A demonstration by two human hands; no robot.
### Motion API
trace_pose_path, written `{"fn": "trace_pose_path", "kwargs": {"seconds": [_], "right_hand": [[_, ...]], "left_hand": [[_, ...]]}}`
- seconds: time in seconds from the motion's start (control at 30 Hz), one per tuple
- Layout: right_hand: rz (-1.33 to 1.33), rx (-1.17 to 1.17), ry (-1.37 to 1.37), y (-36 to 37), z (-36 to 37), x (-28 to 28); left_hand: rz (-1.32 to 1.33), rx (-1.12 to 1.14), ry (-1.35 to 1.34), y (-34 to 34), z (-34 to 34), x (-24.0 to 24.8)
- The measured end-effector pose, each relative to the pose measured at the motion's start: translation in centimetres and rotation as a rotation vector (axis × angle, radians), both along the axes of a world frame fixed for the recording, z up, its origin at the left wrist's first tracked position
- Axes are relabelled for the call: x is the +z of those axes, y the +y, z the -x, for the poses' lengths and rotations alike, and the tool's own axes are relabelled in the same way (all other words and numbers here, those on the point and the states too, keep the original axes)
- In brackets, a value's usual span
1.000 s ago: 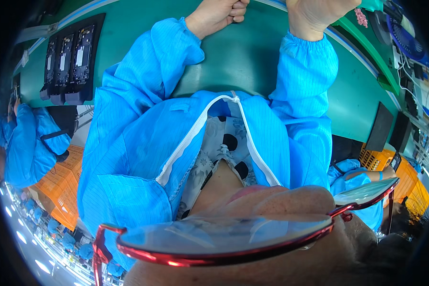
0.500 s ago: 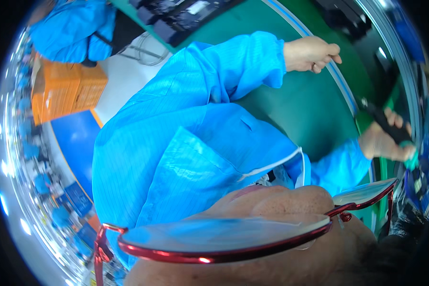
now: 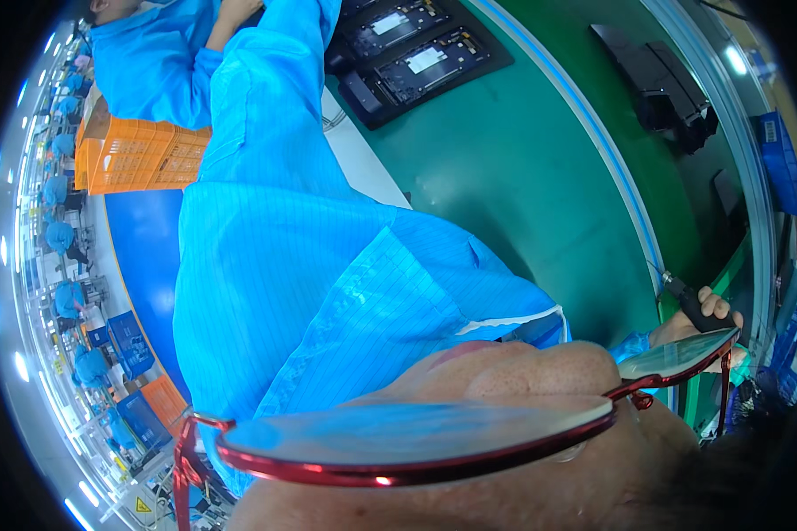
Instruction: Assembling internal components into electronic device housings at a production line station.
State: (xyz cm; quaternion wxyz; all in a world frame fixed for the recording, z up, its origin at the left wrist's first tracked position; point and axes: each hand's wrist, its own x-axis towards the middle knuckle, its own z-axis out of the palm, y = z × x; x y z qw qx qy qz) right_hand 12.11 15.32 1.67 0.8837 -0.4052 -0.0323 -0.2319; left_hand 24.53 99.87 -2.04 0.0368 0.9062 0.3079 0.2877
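the right hand (image 3: 677,328), partly hidden behind the red-framed glasses (image 3: 624,398), is closed around a black-handled tool (image 3: 689,302), near the right end of the surface (image 3: 505,168). the fingers wrap the handle and leave the thin metal bit free, pointing up and to the left; this grip presumably keeps the tip unobstructed and the handle steady. the left sleeve (image 3: 274,97) runs to the upper edge of the view; the left hand lies outside it, so its opening cannot be told. the black tray (image 3: 496,62) rests flat on the surface, well apart from the tool, and carries at least two black units (image 3: 429,73) laid side by side, each showing a silver plate. the parallel layout probably keeps the units separate and their inner faces accessible. beyond the blue-and-white strip (image 3: 593,115) lie dark parts (image 3: 660,75) of unclear kind; the strip appears to divide the two zones. at left, an orange crate (image 3: 146,159) with perforated walls stands just beside a co-worker (image 3: 155,66); its contents cannot be made out.
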Motion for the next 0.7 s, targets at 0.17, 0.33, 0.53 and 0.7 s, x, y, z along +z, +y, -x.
{"fn": "trace_pose_path", "kwargs": {"seconds": [0.17, 0.33, 0.53, 0.7], "right_hand": [[0.097, -0.041, 0.034, -1.4, 1.7, 0.2], [0.121, -0.051, 0.046, -1.3, 2.0, 0.5], [0.043, 0.048, 0.028, 1.3, 1.4, 0.9], [-0.046, 0.116, 0.005, 0.6, 2.8, 1.6]], "left_hand": [[-0.001, -0.046, 0.24, -2.9, -1.5, -5.5], [0.001, -0.211, 0.463, -4.2, -0.4, -5.8], [-0.109, -0.547, 0.784, -3.4, 1.0, -6.1], [0.174, -1.024, 0.731, -14.8, 0.4, -8.1]]}}
